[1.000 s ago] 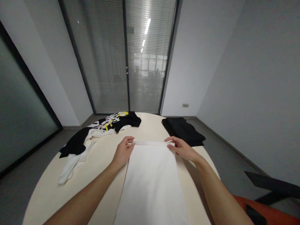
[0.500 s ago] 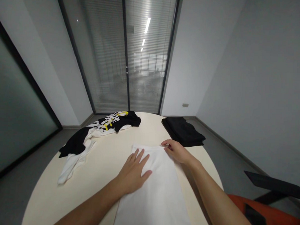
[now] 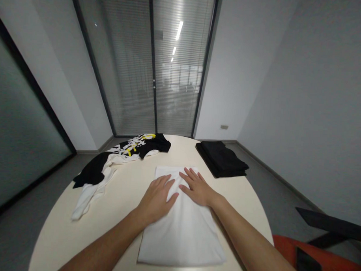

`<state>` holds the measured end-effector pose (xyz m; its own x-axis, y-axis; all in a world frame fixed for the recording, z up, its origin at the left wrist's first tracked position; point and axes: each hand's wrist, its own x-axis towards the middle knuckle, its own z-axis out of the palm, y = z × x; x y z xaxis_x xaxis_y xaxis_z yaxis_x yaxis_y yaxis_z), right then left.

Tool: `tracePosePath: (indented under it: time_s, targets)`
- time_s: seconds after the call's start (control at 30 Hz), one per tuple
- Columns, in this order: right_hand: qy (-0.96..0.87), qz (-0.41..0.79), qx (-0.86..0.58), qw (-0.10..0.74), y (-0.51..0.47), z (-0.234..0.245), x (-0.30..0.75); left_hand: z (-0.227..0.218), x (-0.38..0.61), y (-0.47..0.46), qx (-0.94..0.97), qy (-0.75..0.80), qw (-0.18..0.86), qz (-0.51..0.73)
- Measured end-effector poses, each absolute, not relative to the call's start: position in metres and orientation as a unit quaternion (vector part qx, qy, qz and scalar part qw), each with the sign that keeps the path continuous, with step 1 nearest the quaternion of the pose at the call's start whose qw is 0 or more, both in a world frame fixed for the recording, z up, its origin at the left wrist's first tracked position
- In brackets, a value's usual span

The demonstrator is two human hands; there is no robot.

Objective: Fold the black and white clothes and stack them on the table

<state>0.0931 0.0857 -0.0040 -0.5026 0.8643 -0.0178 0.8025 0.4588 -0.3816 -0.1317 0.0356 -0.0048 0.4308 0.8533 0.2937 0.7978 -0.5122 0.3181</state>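
Observation:
A white piece of folded clothing (image 3: 183,238) lies flat on the round table in front of me, its near edge now showing on the tabletop. My left hand (image 3: 158,197) rests palm down on its left side, fingers spread. Beside it, my right hand (image 3: 198,188) lies flat on the upper right part of the cloth, fingers stretched toward the far edge. Neither hand grips the fabric. Which kind of garment it is I cannot tell, since it is folded and partly covered by my hands.
The round cream table (image 3: 76,242) carries a folded black garment stack (image 3: 221,158) at the back right. Loose black and white shirts (image 3: 108,164), one with a yellow print, lie at the back left. An orange chair (image 3: 286,250) with a black armrest stands close on the right.
The white garment has slid away from me, bringing its near edge into view. My right hand has left its far right corner and now lies flat on it, closer to my left hand.

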Motion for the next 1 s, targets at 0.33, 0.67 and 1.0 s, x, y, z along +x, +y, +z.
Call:
tracePosePath:
  time_s: [0.33, 0.67, 1.0]
  targets:
    - [-0.842, 0.093, -0.515, 0.131, 0.081, 0.006, 0.098, -0.017, -0.130, 0.029, 0.877, 0.442, 0.116, 0.149]
    - [-0.840, 0.160, -0.511, 0.086, 0.067, 0.009, 0.085, -0.015, -0.132, 0.048, 0.841, 0.502, 0.059, 0.193]
    - [-0.850, 0.149, -0.501, 0.071, 0.090, -0.002, 0.092, 0.001, -0.137, 0.023, 0.907, 0.395, 0.118, 0.080]
